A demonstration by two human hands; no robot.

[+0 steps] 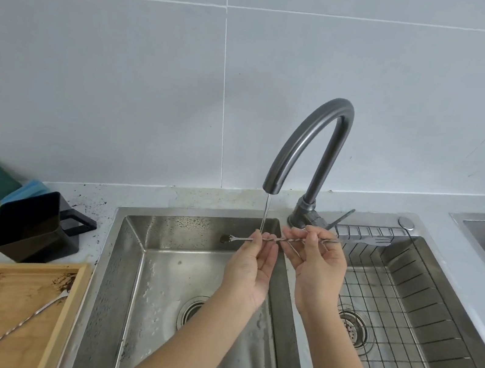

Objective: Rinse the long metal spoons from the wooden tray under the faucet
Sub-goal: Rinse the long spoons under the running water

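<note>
You hold one long spoon (276,239) level across the left sink (175,272), under a thin stream of water (265,213) falling from the faucet (308,149). Your left hand (253,266) pinches the stem just where the stream lands, fingertips closed on the metal; your right hand (317,267) pinches the twisted stretch nearer the forked end (379,240), which reaches out over the wire rack (422,326) in the right sink. The bowl end (224,238) looks dark with grounds, so by all appearances the rinse of this spoon is under way and not finished.

A second spoon (18,329) lies untouched in the wooden tray (66,308) on the counter to the left, among dark smears; it appears to be waiting its turn. The tray runs off the lower edge, so you cannot tell whether more spoons lie in it.

Your palms hide part of the stem, and the faucet's handle (341,219) is only partly visible behind your right fingers (293,234). Whether anything already rinsed sits in the rack is hard to make out.
</note>
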